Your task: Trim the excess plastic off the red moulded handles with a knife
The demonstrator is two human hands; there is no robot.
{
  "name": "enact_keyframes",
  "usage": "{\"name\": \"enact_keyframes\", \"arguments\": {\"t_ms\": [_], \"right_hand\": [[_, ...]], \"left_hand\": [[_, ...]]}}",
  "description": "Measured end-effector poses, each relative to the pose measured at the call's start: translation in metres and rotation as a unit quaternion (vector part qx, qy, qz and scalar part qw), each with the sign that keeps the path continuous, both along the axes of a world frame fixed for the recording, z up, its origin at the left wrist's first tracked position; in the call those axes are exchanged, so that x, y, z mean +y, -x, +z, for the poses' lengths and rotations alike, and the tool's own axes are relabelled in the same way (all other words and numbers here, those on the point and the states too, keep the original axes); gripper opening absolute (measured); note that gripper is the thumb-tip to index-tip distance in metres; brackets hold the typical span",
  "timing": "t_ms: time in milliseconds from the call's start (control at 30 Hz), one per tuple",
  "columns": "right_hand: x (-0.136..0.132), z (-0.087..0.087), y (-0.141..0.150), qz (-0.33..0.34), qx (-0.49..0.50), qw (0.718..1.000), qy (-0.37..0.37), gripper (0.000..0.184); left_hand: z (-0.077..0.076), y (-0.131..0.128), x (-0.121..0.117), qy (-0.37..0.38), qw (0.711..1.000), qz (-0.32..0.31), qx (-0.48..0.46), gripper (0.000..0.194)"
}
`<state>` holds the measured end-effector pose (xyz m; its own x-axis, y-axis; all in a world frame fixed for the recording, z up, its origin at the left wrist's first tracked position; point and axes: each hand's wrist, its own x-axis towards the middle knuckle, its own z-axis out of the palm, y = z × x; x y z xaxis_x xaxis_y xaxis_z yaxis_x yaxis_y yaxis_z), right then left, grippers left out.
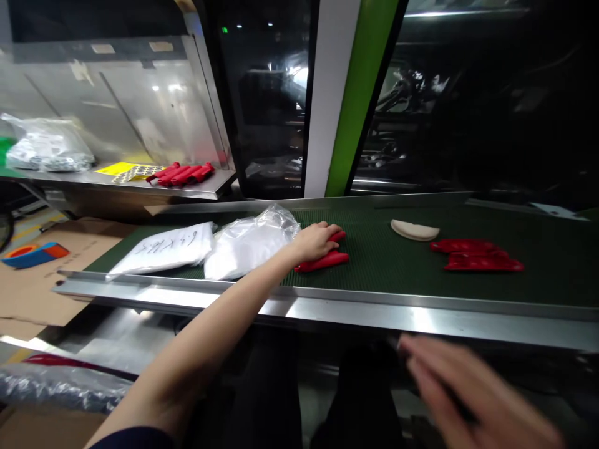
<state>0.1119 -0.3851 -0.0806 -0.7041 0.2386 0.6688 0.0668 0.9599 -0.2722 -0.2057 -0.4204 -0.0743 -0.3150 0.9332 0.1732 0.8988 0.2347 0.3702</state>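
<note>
My left hand point(317, 242) reaches across onto the green belt. Its fingers curl over red plastic handle-like pieces point(327, 260) and grip them; part of the pieces is hidden under the palm. Just left of it lies a clear plastic bag point(255, 243). My right hand point(472, 386) is near the front, below the belt's metal edge, smeared by motion. Its fingers are pressed together, with a thin, blurred dark tip showing at them. Further right on the belt rest more red plastic pieces point(477, 255), beside a cream-coloured half-round piece point(414, 230).
A white bag with handwriting point(163, 249) lies on the belt's left end. On a metal shelf point(206, 185) sit several red pieces point(182, 174), a sticker sheet point(135, 173) and a bulging bag point(49, 146). A tape roll point(35, 254) lies on cardboard point(88, 249).
</note>
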Motion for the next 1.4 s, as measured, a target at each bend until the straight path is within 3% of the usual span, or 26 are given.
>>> {"name": "enact_keyframes", "arguments": {"t_ms": [33, 67, 133, 167, 233, 300, 400, 467, 567, 667, 767, 900, 1033, 1267, 1400], "right_hand": [[0.021, 0.01, 0.013, 0.008, -0.01, 1.0, -0.015, 0.031], [0.042, 0.019, 0.028, -0.027, -0.035, 0.999, -0.016, 0.028], [0.081, 0.034, 0.061, -0.085, -0.188, 0.977, -0.051, 0.032], [0.097, 0.037, 0.078, -0.08, -0.242, 0.965, -0.057, 0.031], [0.115, 0.039, 0.107, -0.063, -0.322, 0.941, -0.079, 0.028], [0.117, 0.035, 0.133, -0.038, -0.351, 0.93, -0.101, 0.027], [0.091, 0.033, 0.173, 0.026, -0.35, 0.928, -0.126, 0.032], [0.059, 0.034, 0.207, 0.094, -0.346, 0.925, -0.129, 0.031], [0.006, 0.032, 0.261, 0.2, -0.366, 0.899, -0.131, 0.025], [-0.031, 0.019, 0.304, 0.251, -0.395, 0.873, -0.139, 0.025], [-0.044, 0.002, 0.327, 0.255, -0.409, 0.865, -0.142, 0.024], [-0.041, -0.011, 0.333, 0.244, -0.4, 0.875, -0.125, 0.023], [-0.035, -0.004, 0.319, 0.255, -0.361, 0.893, -0.088, 0.021], [-0.045, 0.031, 0.251, 0.306, -0.254, 0.916, 0.045, 0.028], [-0.062, 0.043, 0.207, 0.335, -0.222, 0.91, 0.105, 0.022]], "left_hand": [[0.002, 0.0, -0.001, -0.02, 1.0, 0.005, -0.003, 0.038], [0.006, -0.001, -0.003, -0.046, 0.999, 0.013, -0.007, 0.037], [0.018, -0.001, -0.013, -0.108, 0.993, 0.038, -0.019, 0.035], [0.026, -0.002, -0.022, -0.14, 0.988, 0.055, -0.026, 0.034], [0.04, -0.005, -0.049, -0.204, 0.973, 0.099, -0.047, 0.033], [0.051, -0.013, -0.087, -0.261, 0.952, 0.148, -0.065, 0.032], [0.055, -0.039, -0.149, -0.341, 0.9, 0.226, -0.152, 0.032], [0.049, -0.064, -0.182, -0.39, 0.814, 0.287, -0.321, 0.032], [0.032, -0.105, -0.213, -0.381, 0.709, 0.343, -0.484, 0.033], [0.013, -0.138, -0.228, -0.351, 0.657, 0.363, -0.561, 0.031], [-0.003, -0.159, -0.238, -0.348, 0.621, 0.375, -0.594, 0.032], [-0.019, -0.171, -0.249, -0.348, 0.591, 0.372, -0.626, 0.034], [-0.026, -0.173, -0.254, -0.336, 0.593, 0.361, -0.636, 0.035], [-0.017, -0.157, -0.236, -0.369, 0.597, 0.356, -0.617, 0.034], [-0.008, -0.144, -0.211, -0.454, 0.563, 0.313, -0.616, 0.043]]}}
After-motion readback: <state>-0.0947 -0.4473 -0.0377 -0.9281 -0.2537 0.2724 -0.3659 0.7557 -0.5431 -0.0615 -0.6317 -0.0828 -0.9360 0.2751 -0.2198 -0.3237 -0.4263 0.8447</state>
